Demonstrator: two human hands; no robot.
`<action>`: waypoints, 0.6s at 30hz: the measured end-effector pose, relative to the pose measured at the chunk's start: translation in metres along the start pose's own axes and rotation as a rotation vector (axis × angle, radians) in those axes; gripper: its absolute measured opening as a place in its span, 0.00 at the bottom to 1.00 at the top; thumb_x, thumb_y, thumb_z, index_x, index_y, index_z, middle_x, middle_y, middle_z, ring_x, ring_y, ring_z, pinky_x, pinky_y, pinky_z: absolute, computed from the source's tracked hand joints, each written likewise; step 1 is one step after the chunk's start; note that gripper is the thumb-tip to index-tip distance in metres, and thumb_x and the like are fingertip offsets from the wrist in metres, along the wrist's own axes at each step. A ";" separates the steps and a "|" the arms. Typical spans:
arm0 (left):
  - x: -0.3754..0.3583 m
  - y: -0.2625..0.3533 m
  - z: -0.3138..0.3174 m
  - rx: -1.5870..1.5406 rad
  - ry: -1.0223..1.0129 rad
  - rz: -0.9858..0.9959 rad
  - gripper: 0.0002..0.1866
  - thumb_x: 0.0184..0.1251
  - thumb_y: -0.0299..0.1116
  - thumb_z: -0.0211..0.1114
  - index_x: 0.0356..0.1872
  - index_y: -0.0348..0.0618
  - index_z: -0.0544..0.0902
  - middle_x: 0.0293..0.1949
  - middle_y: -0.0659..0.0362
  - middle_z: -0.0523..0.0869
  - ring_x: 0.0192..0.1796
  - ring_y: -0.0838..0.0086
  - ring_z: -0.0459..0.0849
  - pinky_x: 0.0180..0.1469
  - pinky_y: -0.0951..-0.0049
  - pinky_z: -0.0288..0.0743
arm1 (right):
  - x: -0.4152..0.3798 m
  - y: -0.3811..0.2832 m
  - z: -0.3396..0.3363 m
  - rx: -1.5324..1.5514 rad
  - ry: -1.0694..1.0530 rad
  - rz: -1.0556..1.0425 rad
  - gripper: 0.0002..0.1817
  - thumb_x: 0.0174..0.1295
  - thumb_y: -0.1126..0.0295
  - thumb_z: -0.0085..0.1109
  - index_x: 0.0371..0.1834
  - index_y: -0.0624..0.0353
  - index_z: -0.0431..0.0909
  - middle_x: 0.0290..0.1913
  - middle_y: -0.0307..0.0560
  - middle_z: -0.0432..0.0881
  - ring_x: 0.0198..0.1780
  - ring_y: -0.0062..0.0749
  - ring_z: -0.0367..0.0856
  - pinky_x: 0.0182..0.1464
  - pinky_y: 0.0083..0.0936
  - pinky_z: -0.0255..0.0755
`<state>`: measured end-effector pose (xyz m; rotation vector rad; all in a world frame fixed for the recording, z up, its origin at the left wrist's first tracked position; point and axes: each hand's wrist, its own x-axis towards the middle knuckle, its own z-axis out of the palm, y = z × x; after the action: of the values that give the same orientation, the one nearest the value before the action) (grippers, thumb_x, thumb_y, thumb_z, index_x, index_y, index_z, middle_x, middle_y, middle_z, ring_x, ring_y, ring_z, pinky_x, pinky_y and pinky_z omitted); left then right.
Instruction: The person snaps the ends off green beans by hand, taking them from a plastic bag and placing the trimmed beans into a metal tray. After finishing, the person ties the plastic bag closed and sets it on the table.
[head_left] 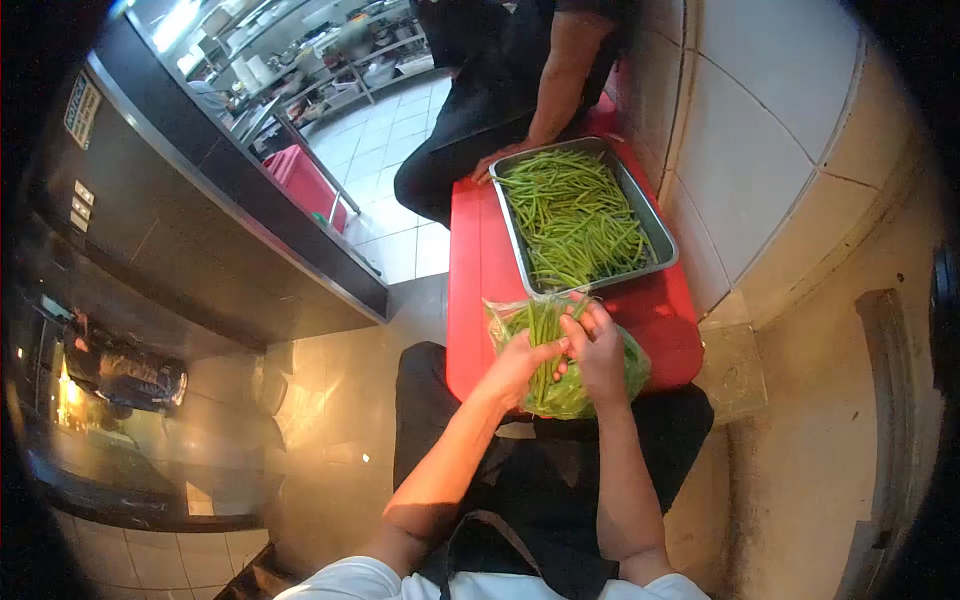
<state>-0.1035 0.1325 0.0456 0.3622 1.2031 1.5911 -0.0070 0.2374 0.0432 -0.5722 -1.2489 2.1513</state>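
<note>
A clear plastic bag [628, 372] with green beans lies at the near end of a red bench [482, 270], close to my knees. Over the bag, my left hand [520, 366] is closed round a small bunch of green beans [543, 325]. My right hand [596, 352] is just to the right, its fingers bent against the upper part of the same bunch. Just beyond both hands stands a metal tray [668, 247] filled with long green beans [575, 215].
A co-worker in dark clothes [450, 120] sits at the bench's far end, one hand [490, 166] beside the tray. A tiled wall [745, 130] runs along the right. Left are a dark-framed partition [230, 190], a pink bin [305, 185] and kitchen shelves [350, 75].
</note>
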 end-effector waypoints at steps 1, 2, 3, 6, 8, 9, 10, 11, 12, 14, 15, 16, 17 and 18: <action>-0.001 0.000 0.000 0.001 -0.030 -0.037 0.11 0.73 0.30 0.65 0.52 0.40 0.80 0.38 0.58 0.87 0.32 0.75 0.84 0.33 0.77 0.79 | 0.000 -0.001 -0.001 0.019 0.013 0.030 0.19 0.74 0.72 0.53 0.65 0.68 0.70 0.46 0.46 0.84 0.26 0.20 0.77 0.22 0.20 0.73; -0.003 0.001 0.000 -0.049 -0.048 -0.050 0.12 0.74 0.30 0.65 0.54 0.40 0.79 0.40 0.57 0.87 0.35 0.74 0.85 0.36 0.76 0.81 | 0.001 -0.001 -0.004 0.009 -0.017 0.051 0.16 0.75 0.72 0.51 0.62 0.67 0.72 0.45 0.44 0.84 0.26 0.19 0.77 0.23 0.18 0.72; -0.004 0.003 0.001 -0.097 -0.064 -0.061 0.13 0.74 0.30 0.64 0.55 0.39 0.79 0.41 0.56 0.87 0.37 0.72 0.87 0.38 0.75 0.83 | 0.001 -0.001 -0.007 0.039 -0.033 0.080 0.16 0.75 0.72 0.51 0.61 0.67 0.73 0.44 0.44 0.84 0.26 0.18 0.77 0.23 0.18 0.72; -0.005 0.006 -0.001 -0.174 -0.085 -0.095 0.14 0.75 0.29 0.62 0.58 0.38 0.77 0.46 0.52 0.87 0.44 0.67 0.89 0.45 0.70 0.86 | 0.003 0.003 -0.013 0.077 -0.071 0.136 0.14 0.75 0.71 0.51 0.59 0.65 0.76 0.44 0.41 0.84 0.27 0.17 0.77 0.24 0.17 0.71; -0.005 0.006 -0.003 -0.192 -0.089 -0.104 0.15 0.75 0.28 0.61 0.59 0.37 0.76 0.48 0.50 0.87 0.47 0.64 0.89 0.48 0.67 0.87 | 0.004 0.006 -0.015 0.029 -0.079 0.136 0.13 0.75 0.71 0.52 0.56 0.64 0.78 0.43 0.40 0.84 0.28 0.16 0.78 0.25 0.16 0.72; -0.004 0.005 -0.004 -0.195 -0.089 -0.102 0.15 0.75 0.28 0.61 0.59 0.37 0.76 0.48 0.50 0.87 0.47 0.63 0.89 0.49 0.66 0.87 | 0.003 0.006 -0.015 0.018 -0.096 0.166 0.12 0.74 0.71 0.53 0.55 0.64 0.79 0.42 0.39 0.84 0.29 0.16 0.79 0.26 0.16 0.73; -0.004 0.004 -0.005 -0.198 -0.090 -0.100 0.15 0.75 0.27 0.61 0.59 0.37 0.76 0.48 0.49 0.86 0.47 0.62 0.89 0.50 0.66 0.88 | 0.002 0.004 -0.015 0.007 -0.112 0.196 0.11 0.74 0.71 0.53 0.53 0.63 0.80 0.41 0.38 0.84 0.30 0.16 0.80 0.27 0.16 0.73; -0.004 0.004 -0.007 -0.192 -0.082 -0.103 0.16 0.75 0.27 0.61 0.60 0.37 0.76 0.48 0.49 0.86 0.47 0.62 0.90 0.50 0.66 0.88 | 0.001 0.003 -0.015 -0.004 -0.128 0.225 0.11 0.74 0.71 0.54 0.52 0.63 0.81 0.41 0.38 0.83 0.31 0.16 0.80 0.27 0.15 0.74; -0.004 0.003 -0.008 -0.186 -0.074 -0.104 0.16 0.75 0.27 0.61 0.60 0.37 0.75 0.48 0.49 0.86 0.47 0.62 0.90 0.49 0.65 0.88 | 0.001 0.001 -0.015 -0.034 -0.138 0.244 0.11 0.73 0.71 0.54 0.51 0.63 0.81 0.40 0.37 0.84 0.31 0.16 0.81 0.28 0.15 0.74; -0.003 0.002 -0.010 -0.177 -0.073 -0.103 0.17 0.74 0.26 0.61 0.61 0.37 0.75 0.48 0.50 0.86 0.47 0.62 0.90 0.49 0.65 0.88 | 0.000 -0.002 -0.016 -0.093 -0.159 0.281 0.11 0.73 0.70 0.55 0.50 0.63 0.82 0.39 0.37 0.84 0.33 0.16 0.82 0.30 0.15 0.76; -0.003 0.002 -0.010 -0.174 -0.078 -0.100 0.17 0.74 0.26 0.61 0.61 0.36 0.75 0.48 0.50 0.86 0.47 0.62 0.90 0.48 0.65 0.88 | 0.000 -0.001 -0.016 -0.087 -0.150 0.269 0.10 0.73 0.70 0.55 0.50 0.63 0.82 0.39 0.37 0.84 0.33 0.16 0.81 0.30 0.15 0.76; -0.003 0.002 -0.011 -0.171 -0.083 -0.096 0.17 0.74 0.26 0.61 0.61 0.36 0.75 0.48 0.50 0.86 0.47 0.62 0.90 0.48 0.65 0.88 | 0.000 0.001 -0.016 -0.081 -0.142 0.256 0.10 0.72 0.70 0.56 0.49 0.63 0.82 0.38 0.37 0.84 0.33 0.16 0.81 0.29 0.15 0.76; -0.002 0.002 -0.011 -0.160 -0.085 -0.102 0.17 0.74 0.26 0.61 0.61 0.36 0.75 0.48 0.50 0.86 0.47 0.61 0.90 0.48 0.65 0.88 | 0.001 0.002 -0.016 -0.076 -0.133 0.244 0.10 0.72 0.70 0.57 0.49 0.63 0.82 0.38 0.37 0.84 0.32 0.15 0.81 0.29 0.15 0.76; -0.003 0.004 -0.011 -0.149 -0.087 -0.108 0.18 0.73 0.25 0.62 0.61 0.37 0.75 0.49 0.51 0.86 0.48 0.61 0.90 0.49 0.65 0.88 | 0.001 0.002 -0.015 -0.045 -0.137 0.211 0.09 0.71 0.70 0.58 0.49 0.62 0.82 0.37 0.37 0.83 0.32 0.16 0.81 0.28 0.15 0.76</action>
<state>-0.1124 0.1247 0.0452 0.2630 1.0140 1.5447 0.0009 0.2467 0.0340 -0.6072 -1.3655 2.3766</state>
